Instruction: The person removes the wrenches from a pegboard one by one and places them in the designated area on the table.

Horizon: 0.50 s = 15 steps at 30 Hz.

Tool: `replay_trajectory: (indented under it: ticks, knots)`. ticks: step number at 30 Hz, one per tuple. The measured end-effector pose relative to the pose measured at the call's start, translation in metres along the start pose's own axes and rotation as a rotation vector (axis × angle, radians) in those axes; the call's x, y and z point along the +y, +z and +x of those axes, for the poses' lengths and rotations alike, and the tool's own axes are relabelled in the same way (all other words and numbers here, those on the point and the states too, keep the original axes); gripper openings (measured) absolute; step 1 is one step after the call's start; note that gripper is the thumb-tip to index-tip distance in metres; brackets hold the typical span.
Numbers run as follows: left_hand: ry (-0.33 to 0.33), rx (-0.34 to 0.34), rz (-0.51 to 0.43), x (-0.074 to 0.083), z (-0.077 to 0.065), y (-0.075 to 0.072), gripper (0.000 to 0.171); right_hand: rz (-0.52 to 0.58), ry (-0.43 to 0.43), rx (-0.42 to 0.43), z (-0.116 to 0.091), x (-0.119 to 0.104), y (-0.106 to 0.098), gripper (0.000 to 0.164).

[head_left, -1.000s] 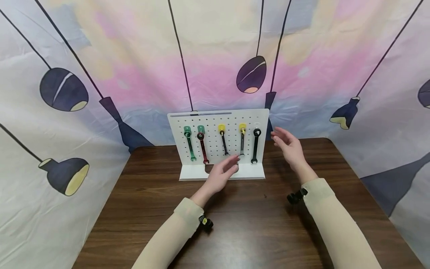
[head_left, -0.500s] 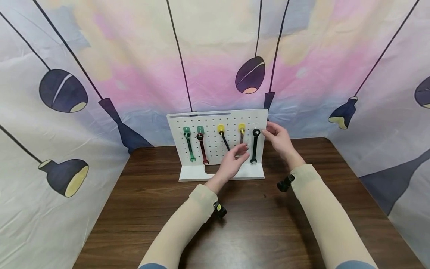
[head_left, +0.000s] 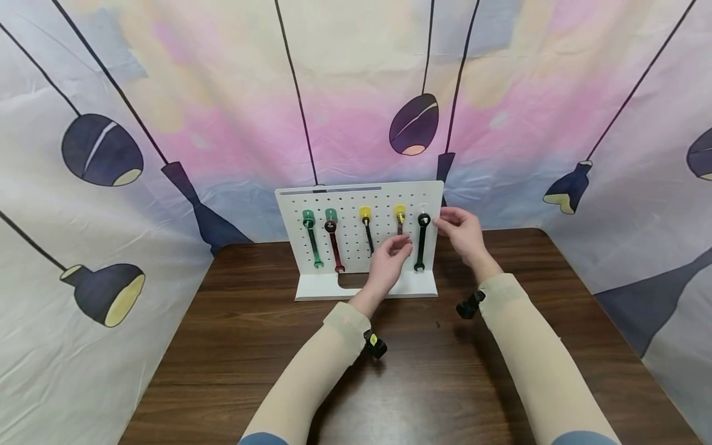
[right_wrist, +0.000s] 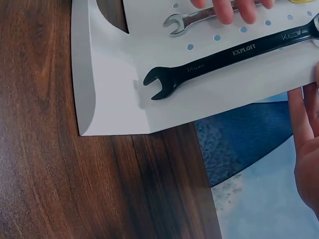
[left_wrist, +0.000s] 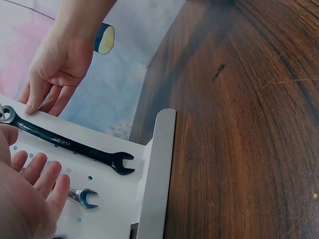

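A white pegboard stand point(head_left: 384, 196) holds several hanging wrenches. My right hand point(head_left: 464, 235) grips its right edge, thumb on the front face and fingers behind, as the left wrist view shows. Beside that thumb hangs a black wrench point(right_wrist: 239, 52), marked EXPLOIT and 14mm. My left hand point(head_left: 389, 262) is in front of the silver wrench point(right_wrist: 199, 16), fingers loosely bent and partly hiding it; whether they touch it I cannot tell. Left of it hang a thin dark wrench point(head_left: 368, 236), a red wrench point(head_left: 335, 247) and a green wrench point(head_left: 313, 243).
The stand's white base point(head_left: 314, 288) rests near the back of a dark wooden table point(head_left: 250, 346). Yellow hooks point(head_left: 400, 210) and green hooks point(head_left: 331, 214) carry wrenches. A printed cloth point(head_left: 222, 123) hangs close behind the board. Cameras are strapped to both wrists.
My right hand has moved left from beside the board and taken hold of its right edge. My left hand has moved up and right to the silver wrench.
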State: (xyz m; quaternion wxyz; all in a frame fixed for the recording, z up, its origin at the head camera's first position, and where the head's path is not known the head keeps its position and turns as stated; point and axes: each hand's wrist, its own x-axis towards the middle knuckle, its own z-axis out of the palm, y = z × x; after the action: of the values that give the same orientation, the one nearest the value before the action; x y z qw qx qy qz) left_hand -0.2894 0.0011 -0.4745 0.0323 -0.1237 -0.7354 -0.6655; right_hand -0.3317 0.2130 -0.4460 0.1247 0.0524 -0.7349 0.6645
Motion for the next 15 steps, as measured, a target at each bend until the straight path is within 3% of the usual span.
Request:
replay_trajectory:
  ticks: [7, 15]
  knots:
    - [-0.018, 0.014, 0.024, -0.0025, 0.0004, 0.0025, 0.034, -0.036, -0.012, -0.017, 0.0021, 0.0020, 0.0030, 0.012]
    - [-0.031, -0.049, 0.051, -0.0065, 0.0041, 0.0057, 0.035, -0.094, -0.016, -0.035, 0.0041, -0.0009, 0.0060, 0.010]
